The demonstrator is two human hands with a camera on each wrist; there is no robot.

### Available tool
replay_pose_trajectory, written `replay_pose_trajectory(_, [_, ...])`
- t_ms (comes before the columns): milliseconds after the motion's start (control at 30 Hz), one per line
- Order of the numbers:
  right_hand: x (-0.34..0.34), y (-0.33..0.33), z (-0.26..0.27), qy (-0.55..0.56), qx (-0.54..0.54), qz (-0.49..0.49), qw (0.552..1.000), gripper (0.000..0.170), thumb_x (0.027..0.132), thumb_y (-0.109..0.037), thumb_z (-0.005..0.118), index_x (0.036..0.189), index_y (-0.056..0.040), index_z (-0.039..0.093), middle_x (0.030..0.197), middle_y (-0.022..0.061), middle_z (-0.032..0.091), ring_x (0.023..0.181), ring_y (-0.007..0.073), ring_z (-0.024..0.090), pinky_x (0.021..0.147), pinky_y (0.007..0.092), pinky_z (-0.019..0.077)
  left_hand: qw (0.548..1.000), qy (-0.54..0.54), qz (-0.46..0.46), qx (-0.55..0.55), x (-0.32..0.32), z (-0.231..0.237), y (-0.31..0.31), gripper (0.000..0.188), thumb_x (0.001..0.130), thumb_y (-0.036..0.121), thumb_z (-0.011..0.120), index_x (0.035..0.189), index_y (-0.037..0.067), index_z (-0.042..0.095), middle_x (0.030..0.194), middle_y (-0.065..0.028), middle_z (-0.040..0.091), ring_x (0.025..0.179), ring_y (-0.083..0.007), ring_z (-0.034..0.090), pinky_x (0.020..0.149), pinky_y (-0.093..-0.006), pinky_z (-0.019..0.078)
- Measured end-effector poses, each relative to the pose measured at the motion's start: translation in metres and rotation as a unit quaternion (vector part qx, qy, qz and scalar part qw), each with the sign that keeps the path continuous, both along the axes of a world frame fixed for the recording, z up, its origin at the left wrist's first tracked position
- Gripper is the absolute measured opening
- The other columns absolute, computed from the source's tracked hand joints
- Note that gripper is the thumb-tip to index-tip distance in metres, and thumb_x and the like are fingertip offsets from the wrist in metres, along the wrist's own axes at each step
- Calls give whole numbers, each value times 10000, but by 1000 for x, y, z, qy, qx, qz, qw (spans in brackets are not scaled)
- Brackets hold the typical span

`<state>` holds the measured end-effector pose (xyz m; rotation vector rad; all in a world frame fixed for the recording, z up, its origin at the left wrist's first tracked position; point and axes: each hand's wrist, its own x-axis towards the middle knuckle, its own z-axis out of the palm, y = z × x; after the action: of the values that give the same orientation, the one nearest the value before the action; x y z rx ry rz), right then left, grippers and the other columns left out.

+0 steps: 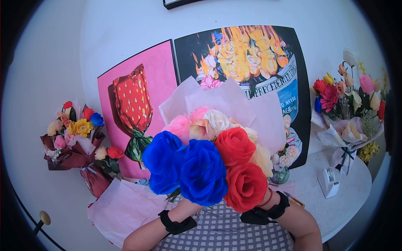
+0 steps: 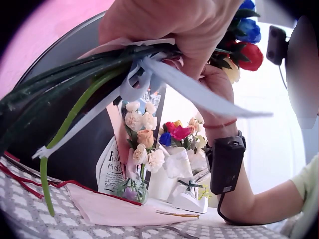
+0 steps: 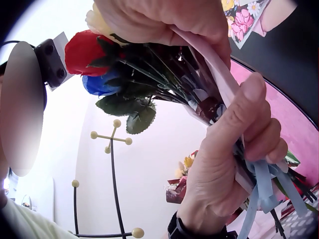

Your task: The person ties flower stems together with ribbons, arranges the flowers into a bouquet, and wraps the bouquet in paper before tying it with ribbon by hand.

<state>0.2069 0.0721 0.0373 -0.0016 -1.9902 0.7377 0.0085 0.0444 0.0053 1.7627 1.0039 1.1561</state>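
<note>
Took flame painting (image 1: pixel 247 54) as reference. Found main bouquet (image 1: pixel 222 148) held up in front of flame painting, covering its lower left part, with blooms turned toward the head camera. Recorded blue roses (image 1: pixel 203 171) and red roses (image 1: pixel 246 187) foremost, pink and cream ones behind, and pale pink wrapping (image 1: pixel 264 119) spread at the back.

Saw left hand (image 3: pixel 219 149), in front of flame painting, gripping stems (image 2: pixel 65 79) and wrapping below the blooms; noted fingers curled round the bundle. Logged light blue ribbon (image 3: pixel 264 184) tied in a bow round the stems, likewise in front of flame painting. Saw right hand (image 3: pixel 164 20) there too, against the bundle nearer the blooms; found fingertips hidden, so could not tell whether gripping or merely touching.

Noted pink painting (image 1: pixel 106 83) immediately left of flame painting, and maroon-wrapped bouquet (image 1: pixel 86 146) farther left. Located pale pink sheet (image 1: pixel 125 205) below and left of flame painting. Found glass vase (image 1: pixel 279 176) of pale flowers in front of its lower right part. Located tape dispenser (image 1: pixel 329 184) right of flame painting and lower, on white table (image 1: pixel 351 201); listed pale-wrapped bouquet (image 1: pixel 349 129) right of flame painting as well.
</note>
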Motion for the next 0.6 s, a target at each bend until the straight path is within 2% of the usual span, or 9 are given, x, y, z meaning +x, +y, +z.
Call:
replay_pose_trajectory(33, [2,-2,2,-41,-21,30,998,312,879,-138,481,1181,-91,417,1166,65,474,1054,177,477,890,307,413,1000,4,2,7,-2,2,2,390,808,160,606,1153,49,460,1146,-84,488,1061,-189,470,871,-292,412])
replay_pose_trajectory(67, [0,-6,6,-84,-20,-25,996,307,895,-162,450,1190,-87,408,1185,68,457,1060,181,472,892,308,414,1000,8,4,13,-5,-7,-1,390,810,159,603,1155,50,458,1146,-84,487,1061,-189,470,871,-292,413])
replay_pose_trajectory(100, [1,-4,5,-83,-20,-26,996,307,895,-162,450,1190,-87,408,1185,68,457,1060,181,472,892,308,414,1000,12,5,20,-10,-9,-1,390,812,158,601,1158,50,455,1147,-84,487,1061,-189,470,870,-291,414])
replay_pose_trajectory(167, [4,2,0,-17,90,39,995,310,900,-155,436,1199,-79,396,1181,68,459,1059,178,472,898,307,410,999,20,6,34,-6,-17,1,390,816,156,595,1162,52,450,1149,-84,486,1060,-189,471,870,-290,416])
replay_pose_trajectory(333, [-6,0,-6,59,29,38,997,339,831,-169,533,1151,-93,453,1139,59,498,1036,201,490,901,319,396,997,36,14,70,1,-25,10,389,825,151,580,1175,55,438,1152,-85,484,1059,-188,473,867,-288,420])
replay_pose_trajectory(500, [-15,-4,-10,156,-53,36,986,378,744,-186,655,1092,-109,525,1087,49,546,1006,231,512,905,334,380,993,53,23,102,-52,-57,-10,389,834,145,565,1187,58,426,1156,-86,483,1058,-188,474,865,-285,423])
replay_pose_trajectory(533, [-9,-6,5,131,95,-58,985,384,736,-113,658,1093,-79,521,1086,57,550,1009,212,521,899,321,384,992,57,25,108,-55,-56,-9,389,835,144,562,1189,59,424,1157,-86,482,1057,-188,475,865,-284,424])
replay_pose_trajectory(567, [-8,-10,12,130,95,-58,985,384,736,-113,658,1093,-79,521,1086,57,550,1009,212,521,899,321,384,991,60,27,114,-59,-51,-7,389,837,143,559,1192,59,421,1157,-86,482,1057,-187,475,864,-284,425])
replay_pose_trajectory(600, [-8,-14,17,126,31,-45,991,374,742,-84,645,1092,-62,517,1085,65,551,1012,201,520,893,317,387,990,62,30,120,-57,-53,-6,389,839,142,556,1194,60,419,1158,-86,481,1057,-187,475,864,-283,426])
